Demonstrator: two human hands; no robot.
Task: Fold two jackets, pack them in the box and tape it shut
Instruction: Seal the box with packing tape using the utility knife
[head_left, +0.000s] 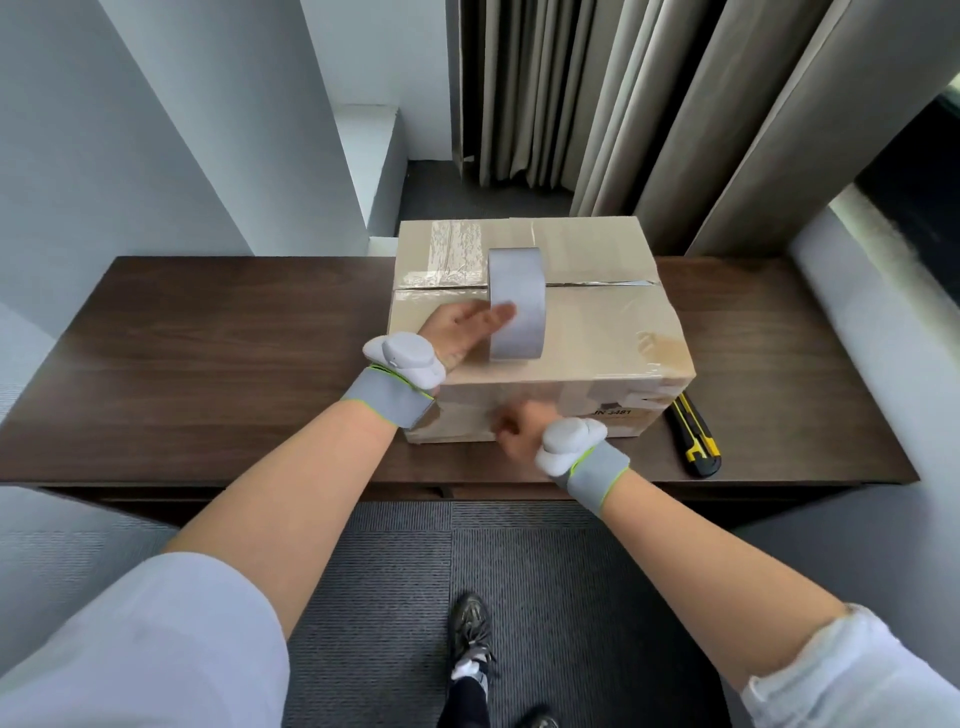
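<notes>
Head camera: a closed cardboard box (597, 332) sits mid-frame on a dark wooden table (208, 353). The left hand (457, 335) grips a grey tape roll (517, 306) standing on edge atop the box. The right hand (519, 434), fingers curled, meets the box's front face; it is too blurred to tell whether it pinches anything. A utility knife (696, 436) lies to the right of the box.

Box (597, 322): one. Tape roll (517, 306): one. Knife (696, 436): one. Table (208, 353): one. Hands: two, left hand (457, 332) and right hand (519, 436). Wristbands: two, left wristband (387, 397) and right wristband (597, 473). Sleeves: two, left sleeve (156, 649) and right sleeve (857, 670). Shoes: two, near shoe (472, 629) and cut-off shoe (540, 721).
</notes>
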